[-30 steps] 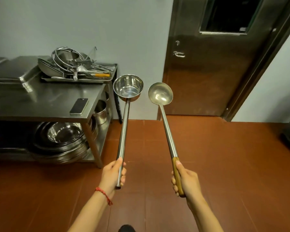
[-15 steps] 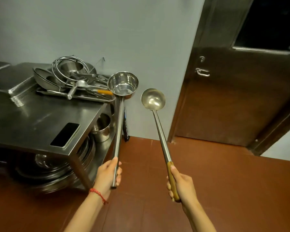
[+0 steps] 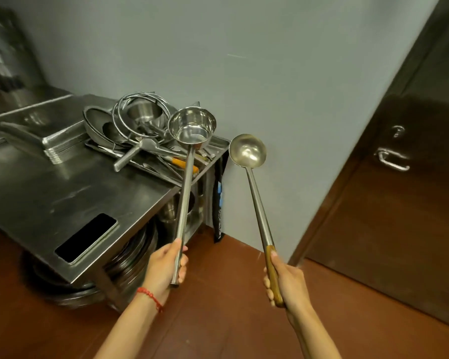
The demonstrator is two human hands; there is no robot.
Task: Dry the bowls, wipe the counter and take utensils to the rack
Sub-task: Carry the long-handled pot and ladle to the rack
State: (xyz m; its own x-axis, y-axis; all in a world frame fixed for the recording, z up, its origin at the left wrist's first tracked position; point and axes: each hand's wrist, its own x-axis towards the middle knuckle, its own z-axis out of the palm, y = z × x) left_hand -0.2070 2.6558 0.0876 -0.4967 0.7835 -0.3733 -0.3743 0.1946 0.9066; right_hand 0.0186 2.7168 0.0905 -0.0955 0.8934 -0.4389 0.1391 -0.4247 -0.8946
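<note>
My left hand grips the long steel handle of a deep cup-shaped dipper, whose bowl hovers over the right end of the utensil tray. My right hand grips the wooden handle end of a round steel ladle, held upright to the right of the table, in front of the grey wall. The tray sits on the far right corner of the steel table and is heaped with strainers, wire rings, a small pot and several other utensils.
A black phone lies near the table's front edge. Stacked steel trays sit at the back left. Large steel bowls fill the lower shelf. A brown metal door stands on the right, red floor below.
The view has closed in on the table and swung left. Both utensils have come nearer the tray, the dipper's bowl now over its right end. Both grips are unchanged.
</note>
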